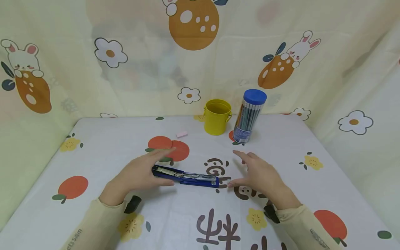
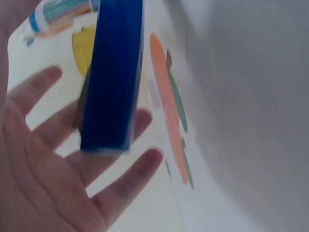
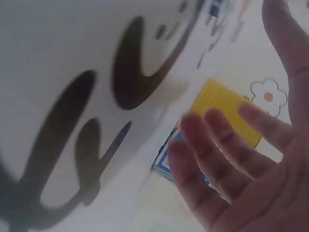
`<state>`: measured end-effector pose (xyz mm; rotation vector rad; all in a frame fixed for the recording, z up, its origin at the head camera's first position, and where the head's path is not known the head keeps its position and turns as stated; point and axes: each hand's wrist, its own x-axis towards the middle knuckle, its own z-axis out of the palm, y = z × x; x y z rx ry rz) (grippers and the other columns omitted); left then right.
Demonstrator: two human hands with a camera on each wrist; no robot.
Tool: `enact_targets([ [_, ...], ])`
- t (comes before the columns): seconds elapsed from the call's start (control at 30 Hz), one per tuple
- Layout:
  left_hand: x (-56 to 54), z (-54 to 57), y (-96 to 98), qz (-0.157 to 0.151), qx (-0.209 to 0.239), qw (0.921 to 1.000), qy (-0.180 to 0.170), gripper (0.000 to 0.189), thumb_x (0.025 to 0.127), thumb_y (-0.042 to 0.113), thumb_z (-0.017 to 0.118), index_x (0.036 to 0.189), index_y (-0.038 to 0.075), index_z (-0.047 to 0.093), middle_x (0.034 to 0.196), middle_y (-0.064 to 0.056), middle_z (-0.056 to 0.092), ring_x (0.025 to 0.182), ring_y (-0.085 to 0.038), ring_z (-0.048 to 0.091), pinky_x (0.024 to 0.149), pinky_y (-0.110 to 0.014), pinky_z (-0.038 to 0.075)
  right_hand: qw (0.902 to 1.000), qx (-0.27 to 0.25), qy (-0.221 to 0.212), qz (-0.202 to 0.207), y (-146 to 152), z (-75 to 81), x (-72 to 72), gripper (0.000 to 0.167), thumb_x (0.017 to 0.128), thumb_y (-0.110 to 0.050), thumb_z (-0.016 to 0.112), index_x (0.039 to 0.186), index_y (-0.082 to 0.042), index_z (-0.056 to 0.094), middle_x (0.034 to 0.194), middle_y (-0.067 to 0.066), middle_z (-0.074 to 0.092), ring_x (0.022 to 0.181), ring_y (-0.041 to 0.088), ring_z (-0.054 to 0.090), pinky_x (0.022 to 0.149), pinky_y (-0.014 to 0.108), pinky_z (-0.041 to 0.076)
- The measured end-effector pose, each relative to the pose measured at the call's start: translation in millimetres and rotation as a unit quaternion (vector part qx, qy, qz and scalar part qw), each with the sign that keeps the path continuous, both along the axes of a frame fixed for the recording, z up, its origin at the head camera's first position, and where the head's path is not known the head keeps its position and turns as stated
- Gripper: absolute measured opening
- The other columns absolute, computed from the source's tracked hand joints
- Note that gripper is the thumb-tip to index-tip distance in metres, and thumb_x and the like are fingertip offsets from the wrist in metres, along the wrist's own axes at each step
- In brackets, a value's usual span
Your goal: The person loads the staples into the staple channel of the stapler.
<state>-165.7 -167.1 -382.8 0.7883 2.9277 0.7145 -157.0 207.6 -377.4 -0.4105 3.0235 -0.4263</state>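
Observation:
A dark blue stapler [image 1: 190, 177] with its metal staple channel showing lies lengthwise near the middle of the table. My left hand [image 1: 142, 173] surrounds its left end, thumb and fingers spread apart on either side. In the left wrist view the blue stapler [image 2: 113, 82] crosses in front of straight, spread fingers [image 2: 130, 179]; whether it touches the palm is hard to tell. Beyond the stapler's right end, my right hand [image 1: 260, 175] hovers with fingers spread and holds nothing. The right wrist view shows its extended fingers [image 3: 231, 159], apart from any object.
Toward the back stand a yellow bucket [image 1: 215, 119] and, right of it, a clear tub of pencils [image 1: 248, 118] with a blue lid. A small pale pink block [image 1: 182, 134] lies left of the bucket. A patterned cloth [image 1: 140, 86] hangs behind the table.

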Motion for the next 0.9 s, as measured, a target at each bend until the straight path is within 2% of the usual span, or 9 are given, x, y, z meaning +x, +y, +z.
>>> enact_targets([
  [0.1, -4.7, -1.6, -11.1, -0.011, 0.054, 0.9974, -0.047, 0.094, 0.073, 0.059, 0.085, 0.153, 0.033, 0.044, 0.146, 0.006, 0.052, 0.127, -0.022, 0.055, 0.101, -0.050, 0.045, 0.9971, -0.050, -0.056, 0.004, -2.6, 0.6, -7.1, 0.102, 0.061, -0.058, 0.091, 0.144, -0.014, 0.053, 0.108, 0.007, 0.062, 0.082, 0.020, 0.055, 0.066, 0.035, 0.049],
  [0.17, -8.0, -3.7, -18.2, -0.023, 0.094, 0.9925, -0.074, 0.089, 0.074, 0.053, 0.087, 0.150, 0.029, 0.048, 0.139, 0.004, 0.058, 0.117, -0.021, 0.060, 0.096, -0.046, 0.048, 0.9928, -0.081, -0.088, 0.012, -3.7, 0.8, -11.6, 0.093, 0.062, -0.052, 0.093, 0.139, -0.014, 0.057, 0.106, 0.006, 0.062, 0.086, 0.021, 0.056, 0.070, 0.036, 0.050],
  [0.27, -12.2, -7.6, -27.0, -0.034, 0.149, 0.9808, -0.121, 0.080, 0.075, 0.042, 0.089, 0.145, 0.024, 0.054, 0.131, -0.002, 0.063, 0.091, -0.021, 0.065, 0.077, -0.035, 0.052, 0.9850, -0.115, -0.126, 0.025, -5.7, 0.6, -17.1, 0.082, 0.064, -0.045, 0.095, 0.133, -0.014, 0.062, 0.105, 0.005, 0.062, 0.086, 0.021, 0.058, 0.071, 0.035, 0.051],
  [0.37, -15.7, -11.5, -32.0, -0.041, 0.195, 0.9659, -0.165, 0.072, 0.077, 0.030, 0.090, 0.140, 0.016, 0.059, 0.129, -0.010, 0.063, 0.080, -0.023, 0.063, 0.067, -0.030, 0.050, 0.9781, -0.136, -0.154, 0.029, -7.4, -0.5, -21.2, 0.074, 0.064, -0.040, 0.096, 0.128, -0.015, 0.065, 0.102, 0.004, 0.062, 0.084, 0.020, 0.058, 0.070, 0.034, 0.050],
  [0.4, -16.6, -12.7, -32.8, -0.043, 0.206, 0.9613, -0.177, 0.070, 0.078, 0.028, 0.090, 0.139, 0.013, 0.059, 0.129, -0.012, 0.063, 0.081, -0.024, 0.063, 0.067, -0.028, 0.050, 0.9761, -0.140, -0.163, 0.029, -7.7, -1.1, -22.3, 0.072, 0.065, -0.039, 0.096, 0.126, -0.015, 0.066, 0.101, 0.003, 0.063, 0.084, 0.020, 0.058, 0.071, 0.034, 0.050],
  [0.53, -19.9, -18.6, -35.1, -0.052, 0.254, 0.9426, -0.211, 0.063, 0.080, 0.016, 0.088, 0.136, 0.004, 0.060, 0.131, -0.018, 0.060, 0.101, -0.030, 0.067, 0.080, -0.030, 0.055, 0.9687, -0.154, -0.192, 0.036, -7.8, -3.1, -25.6, 0.063, 0.066, -0.034, 0.095, 0.121, -0.015, 0.069, 0.098, 0.001, 0.064, 0.088, 0.020, 0.059, 0.076, 0.036, 0.050],
  [0.63, -22.1, -26.3, -37.6, -0.051, 0.277, 0.9322, -0.227, 0.057, 0.081, 0.012, 0.086, 0.131, 0.003, 0.062, 0.128, -0.016, 0.060, 0.103, -0.031, 0.066, 0.082, -0.031, 0.055, 0.9654, -0.160, -0.203, 0.031, -7.1, -5.3, -26.2, 0.055, 0.067, -0.030, 0.096, 0.115, -0.016, 0.072, 0.095, 0.001, 0.064, 0.087, 0.020, 0.059, 0.077, 0.037, 0.050],
  [0.77, -22.8, -38.7, -42.7, -0.043, 0.294, 0.9240, -0.241, 0.049, 0.081, 0.012, 0.085, 0.125, 0.005, 0.066, 0.124, -0.013, 0.062, 0.096, -0.028, 0.064, 0.077, -0.027, 0.053, 0.9636, -0.166, -0.208, 0.021, -6.2, -8.5, -25.3, 0.043, 0.066, -0.024, 0.096, 0.103, -0.016, 0.076, 0.088, 0.001, 0.065, 0.081, 0.020, 0.058, 0.074, 0.036, 0.048],
  [0.9, -21.7, -46.0, -48.5, -0.032, 0.302, 0.9231, -0.236, 0.047, 0.083, 0.013, 0.084, 0.126, 0.005, 0.066, 0.125, -0.014, 0.062, 0.093, -0.029, 0.062, 0.074, -0.025, 0.050, 0.9629, -0.169, -0.208, 0.027, -5.9, -11.6, -26.4, 0.034, 0.066, -0.021, 0.096, 0.094, -0.017, 0.077, 0.084, 0.000, 0.065, 0.078, 0.020, 0.058, 0.071, 0.035, 0.049],
])
